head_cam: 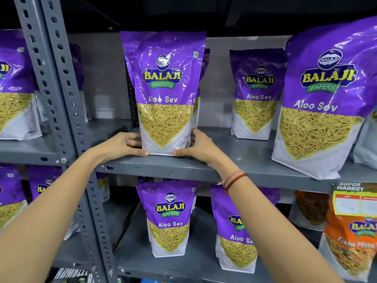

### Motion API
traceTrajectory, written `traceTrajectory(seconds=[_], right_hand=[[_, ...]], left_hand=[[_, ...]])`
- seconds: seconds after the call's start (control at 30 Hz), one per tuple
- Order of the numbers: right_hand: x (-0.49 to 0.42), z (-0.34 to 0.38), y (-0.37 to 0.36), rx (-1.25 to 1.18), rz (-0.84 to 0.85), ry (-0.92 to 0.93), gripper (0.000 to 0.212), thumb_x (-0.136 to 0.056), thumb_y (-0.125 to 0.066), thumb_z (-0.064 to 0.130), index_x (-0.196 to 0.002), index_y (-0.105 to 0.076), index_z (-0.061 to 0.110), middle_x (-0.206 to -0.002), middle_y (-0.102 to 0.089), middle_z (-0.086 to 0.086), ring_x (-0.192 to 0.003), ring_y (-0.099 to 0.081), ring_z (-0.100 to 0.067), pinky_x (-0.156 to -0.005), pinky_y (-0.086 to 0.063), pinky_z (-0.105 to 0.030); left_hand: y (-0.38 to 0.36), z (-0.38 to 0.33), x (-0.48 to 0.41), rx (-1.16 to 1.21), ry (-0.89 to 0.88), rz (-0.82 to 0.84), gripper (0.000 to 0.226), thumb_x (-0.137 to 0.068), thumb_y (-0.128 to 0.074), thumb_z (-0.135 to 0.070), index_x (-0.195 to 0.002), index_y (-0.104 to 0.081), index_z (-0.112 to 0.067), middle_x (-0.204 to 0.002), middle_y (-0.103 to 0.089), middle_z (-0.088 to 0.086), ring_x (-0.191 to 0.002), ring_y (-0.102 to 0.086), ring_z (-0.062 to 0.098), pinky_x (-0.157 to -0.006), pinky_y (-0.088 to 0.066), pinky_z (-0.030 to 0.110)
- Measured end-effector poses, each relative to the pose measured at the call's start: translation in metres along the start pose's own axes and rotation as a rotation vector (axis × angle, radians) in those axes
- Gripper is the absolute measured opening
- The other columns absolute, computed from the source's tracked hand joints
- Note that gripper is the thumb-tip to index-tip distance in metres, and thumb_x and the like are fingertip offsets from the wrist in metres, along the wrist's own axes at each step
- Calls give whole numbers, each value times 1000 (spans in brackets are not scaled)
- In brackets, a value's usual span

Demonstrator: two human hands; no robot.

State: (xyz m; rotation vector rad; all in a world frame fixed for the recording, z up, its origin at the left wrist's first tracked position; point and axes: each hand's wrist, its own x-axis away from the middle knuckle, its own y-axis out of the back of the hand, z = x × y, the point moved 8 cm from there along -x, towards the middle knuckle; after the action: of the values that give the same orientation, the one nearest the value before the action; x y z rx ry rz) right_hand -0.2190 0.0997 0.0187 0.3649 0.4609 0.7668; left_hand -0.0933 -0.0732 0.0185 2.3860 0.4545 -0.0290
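Head view: purple Aloo Sev pouch (164, 94) stands upright at frame centre on the grey shelf (204, 170). Left hand (122, 145) and right hand (201, 148) clasp its base, 1 per side, thumbs in front. 2 more pouches upper right.

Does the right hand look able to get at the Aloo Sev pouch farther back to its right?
Probably yes: bare shelf lies between the right hand and the back pouch, with nothing standing between, though it now holds the front pouch.
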Motion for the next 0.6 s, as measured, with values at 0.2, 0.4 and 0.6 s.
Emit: traceTrajectory(seconds=[0.2,0.4,0.6], right_hand=[[34,20,29,87,-218,111,93,-64,-83,36,-139,-34,12,-140,-48,-11,-124,-49,-23,-105,-42,-37],[110,37,98,3,-595,323,48,-75,-76,21,-117,-56,12,-109,-61,1,-95,-58,-11,-81,-54,-35],[184,39,177,185,-1053,496,24,-80,-68,17,-101,-63,8,-94,-63,-5,-88,-62,-24,-75,-54,-37]], left_hand=[[11,-14,15,156,-45,-390,80,-61,-83,-35,-131,-49,-18,-128,-56,-2,-117,-53,12,-103,-37,28],[-15,-73,58,313,-342,-1064,35,-78,-69,-23,-109,-61,-8,-103,-67,8,-90,-64,4,-71,-46,7],[-111,-171,8,362,-540,-667,25,-78,-69,-15,-99,-58,-20,-88,-62,-11,-75,-59,-9,-69,-46,9]])
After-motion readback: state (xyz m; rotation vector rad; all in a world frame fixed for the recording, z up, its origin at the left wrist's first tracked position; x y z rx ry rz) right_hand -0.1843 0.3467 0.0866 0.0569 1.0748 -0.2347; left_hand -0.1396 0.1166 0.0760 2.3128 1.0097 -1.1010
